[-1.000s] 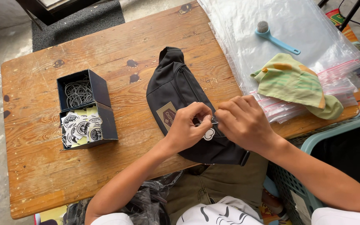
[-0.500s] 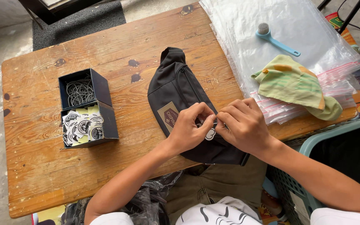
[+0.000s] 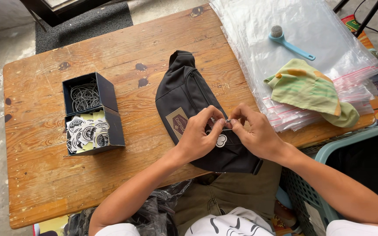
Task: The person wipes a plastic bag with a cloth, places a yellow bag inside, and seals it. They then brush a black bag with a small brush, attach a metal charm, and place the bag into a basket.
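While the black waist bag (image 3: 197, 113) lies flat near the front edge of the wooden desk (image 3: 44, 175), both hands meet over its zipper: the left hand (image 3: 200, 137) pinches a small round tag (image 3: 221, 140) against the bag with its grip closed on it, and the right hand (image 3: 254, 135) has its fingertips (image 3: 235, 122) pressed together on a thin metal chain (image 3: 227, 121) at the zipper pull. The link itself is too small to make out, so whether it is closed cannot be told. To do this well, I judge that the bag should stay pinned flat under the heels of the hands, the tag held still with the left, and the chain fed and snapped shut with short, steady finger moves, keeping the zipper pull from twisting. Well apart to the left sits an open black box (image 3: 90, 113) in two compartments, chains in the far one and round printed tags in the near one. To the right lies a stack of clear zip bags (image 3: 294, 26) with a blue brush (image 3: 290, 41) and a green cloth (image 3: 311, 89) on top.
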